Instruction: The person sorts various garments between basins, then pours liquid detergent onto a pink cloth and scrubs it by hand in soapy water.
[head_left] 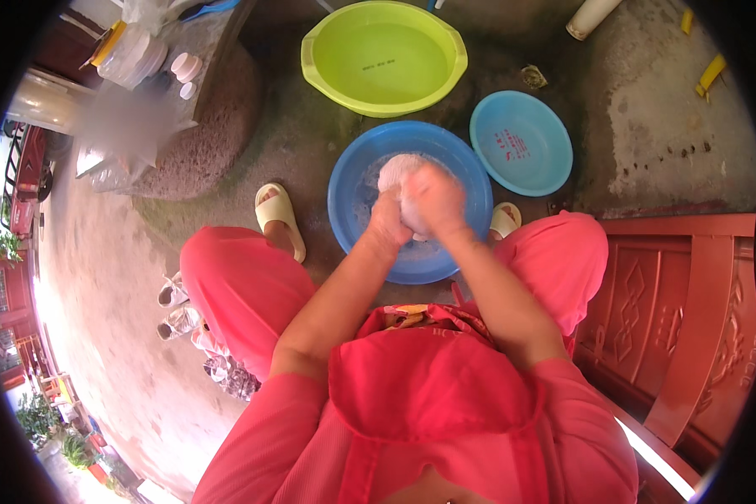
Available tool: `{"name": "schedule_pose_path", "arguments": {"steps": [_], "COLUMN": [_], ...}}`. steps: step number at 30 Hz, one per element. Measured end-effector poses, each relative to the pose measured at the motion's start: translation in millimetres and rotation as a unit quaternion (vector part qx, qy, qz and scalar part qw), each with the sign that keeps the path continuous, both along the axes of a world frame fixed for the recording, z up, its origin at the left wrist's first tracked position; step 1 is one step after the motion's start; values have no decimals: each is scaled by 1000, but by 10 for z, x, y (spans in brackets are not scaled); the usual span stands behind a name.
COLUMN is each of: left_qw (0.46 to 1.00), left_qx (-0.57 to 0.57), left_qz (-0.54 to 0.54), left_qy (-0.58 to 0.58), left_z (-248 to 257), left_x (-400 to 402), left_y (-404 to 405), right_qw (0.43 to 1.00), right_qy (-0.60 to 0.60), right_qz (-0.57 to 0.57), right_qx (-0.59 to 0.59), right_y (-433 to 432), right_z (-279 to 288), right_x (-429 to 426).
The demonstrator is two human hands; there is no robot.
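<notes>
Between my knees stands a round blue plastic basin (409, 271) with sudsy water in it. Over it, both hands grip a wet, pale pinkish-white cloth (400, 167), bunched up. My left hand (389, 217) clasps the cloth from the left side. My right hand (438, 192), blurred by motion, presses on it from the right. The fingers of both hands are partly hidden by the cloth and by each other, and the cloth's kind cannot be made out.
Beyond the blue basin is a yellow-green basin (384, 107) holding water. A smaller light-blue basin (523, 145) bearing red writing sits at right. Several shoes (179, 321) lie beside my left knee. A red panelled door (668, 302) is at right. A stone slab (211, 69) with jars stands at upper left.
</notes>
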State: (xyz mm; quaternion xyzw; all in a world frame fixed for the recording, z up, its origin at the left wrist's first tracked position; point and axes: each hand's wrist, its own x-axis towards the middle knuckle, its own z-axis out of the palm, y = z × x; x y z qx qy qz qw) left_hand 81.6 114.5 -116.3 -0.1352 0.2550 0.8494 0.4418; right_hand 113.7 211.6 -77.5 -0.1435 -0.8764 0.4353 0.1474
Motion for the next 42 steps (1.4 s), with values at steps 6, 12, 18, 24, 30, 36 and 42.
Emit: {"name": "schedule_pose_path", "arguments": {"steps": [6, 12, 18, 24, 30, 36, 42], "left_qw": [992, 991, 959, 980, 969, 971, 973], "left_qx": [-75, -96, 225, 196, 242, 238, 229], "left_qz": [69, 61, 33, -35, 44, 36, -22], "left_qy": [-73, -72, -167, -26, 10, 3, -29], "left_z": [122, 168, 3, 631, 694, 684, 766], "left_x": [45, 123, -60, 15, -73, -101, -112], "left_y": [47, 82, -156, -163, -179, -150, -185], "right_qw": [998, 989, 994, 960, 984, 992, 992], "right_qy": [56, -98, 84, 110, 106, -40, -15], "right_qz": [18, -107, 63, 248, 109, 70, 30], "right_qx": [-1, -7, 24, 71, -96, -94, -122], "right_y": [-364, 13, -536, -434, 42, 397, 425], "right_z": [95, -100, 189, 689, 745, 285, 254], "right_x": [155, 15, 222, 413, 274, 218, 179]}}
